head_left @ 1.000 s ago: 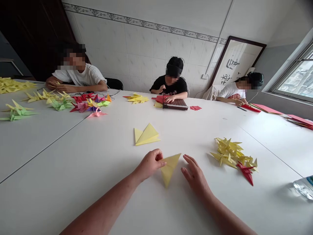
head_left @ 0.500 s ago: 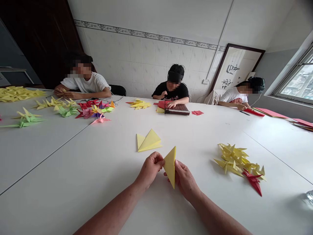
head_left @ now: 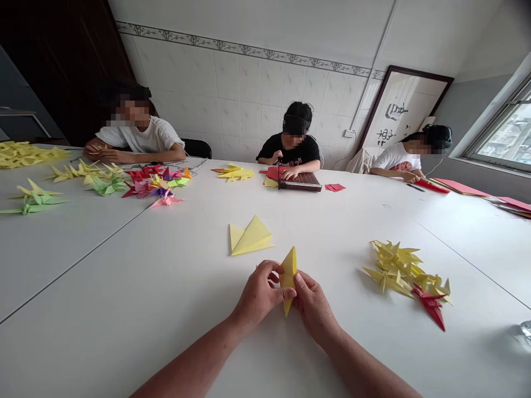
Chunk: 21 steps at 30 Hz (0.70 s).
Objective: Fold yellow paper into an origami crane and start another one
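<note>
Yellow paper (head_left: 287, 278) pinched, slightly bowed, between nearly closed fingers of left hand (head_left: 258, 296) and right hand (head_left: 317, 308); folded, apparently unfinished. Beyond it on tabletop (head_left: 186, 271): flat-folded pieces (head_left: 252, 237). Rightward: pointed yellow shapes (head_left: 394, 261), seemingly complete.
</note>
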{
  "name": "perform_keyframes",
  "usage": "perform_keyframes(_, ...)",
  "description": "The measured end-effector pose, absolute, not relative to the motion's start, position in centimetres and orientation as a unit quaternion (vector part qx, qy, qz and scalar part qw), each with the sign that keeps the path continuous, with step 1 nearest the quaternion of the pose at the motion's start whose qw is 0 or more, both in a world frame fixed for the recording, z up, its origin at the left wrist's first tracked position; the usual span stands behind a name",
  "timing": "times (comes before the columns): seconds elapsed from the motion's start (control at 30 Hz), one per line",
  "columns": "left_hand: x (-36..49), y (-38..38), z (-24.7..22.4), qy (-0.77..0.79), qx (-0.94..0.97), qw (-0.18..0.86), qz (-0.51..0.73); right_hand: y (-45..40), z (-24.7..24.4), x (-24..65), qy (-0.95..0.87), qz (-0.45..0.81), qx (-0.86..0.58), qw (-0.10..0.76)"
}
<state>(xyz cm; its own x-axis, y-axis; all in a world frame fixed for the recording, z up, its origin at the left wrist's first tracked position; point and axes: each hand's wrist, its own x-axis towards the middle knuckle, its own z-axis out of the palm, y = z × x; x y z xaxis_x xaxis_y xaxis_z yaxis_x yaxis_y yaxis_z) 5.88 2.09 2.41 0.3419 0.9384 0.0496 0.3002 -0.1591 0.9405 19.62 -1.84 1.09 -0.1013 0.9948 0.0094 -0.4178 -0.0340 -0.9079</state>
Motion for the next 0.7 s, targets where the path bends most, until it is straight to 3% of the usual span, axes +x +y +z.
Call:
perform_keyframes(0.43, 5.36, 2.51, 2.75, 0.425, 0.614, 0.584, 0.318, -1.06, 1.23, 20.1, -0.398, 0.634, -0.371, 0.55)
perform_keyframes(0.7, 5.52, 2.7, 2.21, 0.411, 0.611, 0.593, 0.325, -1.13, 1.66, 20.17, -0.405, 0.628, -0.381, 0.545)
